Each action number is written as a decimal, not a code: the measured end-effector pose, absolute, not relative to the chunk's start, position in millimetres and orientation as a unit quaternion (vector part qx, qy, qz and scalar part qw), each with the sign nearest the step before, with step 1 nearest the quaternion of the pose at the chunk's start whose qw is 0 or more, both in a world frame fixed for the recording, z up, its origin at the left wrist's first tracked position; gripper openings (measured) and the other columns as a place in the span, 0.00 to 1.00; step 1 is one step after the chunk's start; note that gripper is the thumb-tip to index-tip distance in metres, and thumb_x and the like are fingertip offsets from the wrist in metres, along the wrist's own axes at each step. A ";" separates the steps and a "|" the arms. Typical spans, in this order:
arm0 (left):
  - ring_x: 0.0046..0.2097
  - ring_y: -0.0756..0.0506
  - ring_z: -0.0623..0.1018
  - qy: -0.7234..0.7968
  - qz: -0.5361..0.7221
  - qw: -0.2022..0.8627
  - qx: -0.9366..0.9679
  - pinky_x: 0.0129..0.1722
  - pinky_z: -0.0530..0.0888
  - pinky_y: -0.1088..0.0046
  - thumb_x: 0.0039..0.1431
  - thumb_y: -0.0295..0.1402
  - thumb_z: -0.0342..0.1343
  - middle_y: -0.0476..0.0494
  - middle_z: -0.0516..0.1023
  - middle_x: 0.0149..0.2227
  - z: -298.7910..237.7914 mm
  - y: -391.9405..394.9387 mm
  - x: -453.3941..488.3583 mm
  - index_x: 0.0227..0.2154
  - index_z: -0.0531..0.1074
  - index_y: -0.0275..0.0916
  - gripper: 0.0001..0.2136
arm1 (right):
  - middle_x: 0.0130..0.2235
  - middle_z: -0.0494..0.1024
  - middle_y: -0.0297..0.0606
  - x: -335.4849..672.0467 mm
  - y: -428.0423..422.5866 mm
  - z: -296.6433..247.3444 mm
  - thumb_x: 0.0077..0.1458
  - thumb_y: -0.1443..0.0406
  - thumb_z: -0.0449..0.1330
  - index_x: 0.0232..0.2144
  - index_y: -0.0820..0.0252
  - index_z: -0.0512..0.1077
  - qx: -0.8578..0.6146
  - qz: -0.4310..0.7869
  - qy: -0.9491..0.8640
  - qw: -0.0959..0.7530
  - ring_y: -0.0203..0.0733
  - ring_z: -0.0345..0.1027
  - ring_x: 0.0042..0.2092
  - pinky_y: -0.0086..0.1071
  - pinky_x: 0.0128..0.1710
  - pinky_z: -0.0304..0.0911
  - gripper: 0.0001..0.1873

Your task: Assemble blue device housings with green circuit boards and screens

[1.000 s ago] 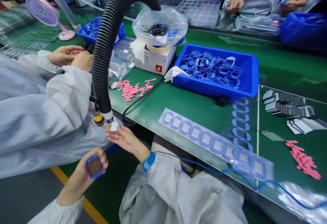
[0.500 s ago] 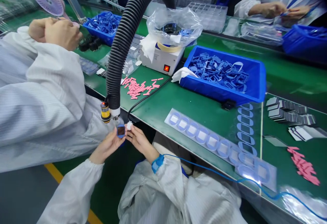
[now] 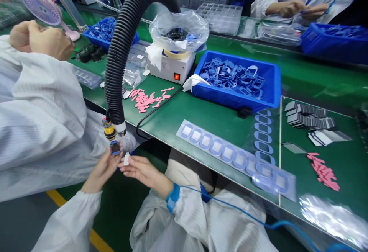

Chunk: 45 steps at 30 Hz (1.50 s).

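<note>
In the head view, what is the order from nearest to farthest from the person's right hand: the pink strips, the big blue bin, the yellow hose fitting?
From the right hand:
1. Yellow hose fitting, up and to the left, at the bench edge.
2. Pink strips, straight ahead on the green bench.
3. Big blue bin, farther ahead, to the right.

The left hand [image 3: 102, 169] has raised the blue-framed piece [image 3: 115, 148] from low at seven o'clock to just below the yellow hose fitting [image 3: 108, 128]; the right hand [image 3: 140, 171], close against that piece half a second ago, has drawn back, leaving its white tab [image 3: 126, 159] lower and slightly apart from the frame; at ten o'clock, the co-worker's hands [image 3: 41, 39], open a second ago, are now closed together.
</note>
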State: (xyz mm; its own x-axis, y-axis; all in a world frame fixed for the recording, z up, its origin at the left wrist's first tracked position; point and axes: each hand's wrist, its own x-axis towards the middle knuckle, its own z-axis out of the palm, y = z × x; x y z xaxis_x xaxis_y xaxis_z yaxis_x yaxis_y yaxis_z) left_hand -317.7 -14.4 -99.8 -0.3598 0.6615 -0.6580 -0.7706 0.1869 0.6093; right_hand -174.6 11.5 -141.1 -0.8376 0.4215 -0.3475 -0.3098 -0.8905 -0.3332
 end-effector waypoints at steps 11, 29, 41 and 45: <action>0.38 0.46 0.82 0.488 0.527 0.696 0.004 0.39 0.79 0.74 0.54 0.30 0.62 0.41 0.83 0.35 -77.9 -23.5 -199.4 0.37 0.77 0.34 0.08 | 0.35 0.79 0.38 -55.2 -24.3 -55.8 0.30 0.58 0.75 0.33 0.63 0.77 -0.130 0.951 -0.118 0.256 0.35 0.74 0.34 0.24 0.29 0.69 0.25; 0.38 0.52 0.80 0.231 0.466 0.846 0.115 0.37 0.74 0.82 0.52 0.39 0.62 0.48 0.82 0.35 -13.3 -6.4 -49.0 0.38 0.78 0.41 0.12 | 0.23 0.68 0.27 83.2 -15.4 -33.8 0.50 0.51 0.64 0.36 0.50 0.71 -0.141 0.806 -0.116 0.563 0.26 0.55 0.21 0.19 0.26 0.62 0.15; 0.39 0.50 0.80 0.265 0.469 0.830 0.143 0.39 0.76 0.78 0.51 0.39 0.63 0.49 0.82 0.36 -4.9 -3.0 -33.3 0.39 0.77 0.43 0.12 | 0.25 0.74 0.34 111.2 -19.4 -27.7 0.52 0.52 0.61 0.38 0.51 0.73 -0.304 0.698 -0.249 0.598 0.35 0.68 0.26 0.26 0.24 0.65 0.15; 0.41 0.50 0.80 0.277 0.479 0.816 0.164 0.40 0.76 0.78 0.50 0.37 0.64 0.49 0.82 0.38 -7.3 -1.7 -31.2 0.38 0.77 0.42 0.12 | 0.29 0.77 0.35 121.9 -23.9 -17.6 0.56 0.54 0.59 0.41 0.51 0.73 -0.403 0.536 -0.405 0.622 0.39 0.71 0.32 0.31 0.30 0.69 0.12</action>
State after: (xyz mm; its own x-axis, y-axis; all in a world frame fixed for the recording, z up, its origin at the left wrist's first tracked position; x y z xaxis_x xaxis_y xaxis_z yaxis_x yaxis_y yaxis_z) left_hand -31.2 -1.7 -7.3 0.3870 0.8735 -0.2953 -0.6919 0.4868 0.5332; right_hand 121.9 -23.9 -17.6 0.0976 0.9927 0.0712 -0.3410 0.1006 -0.9347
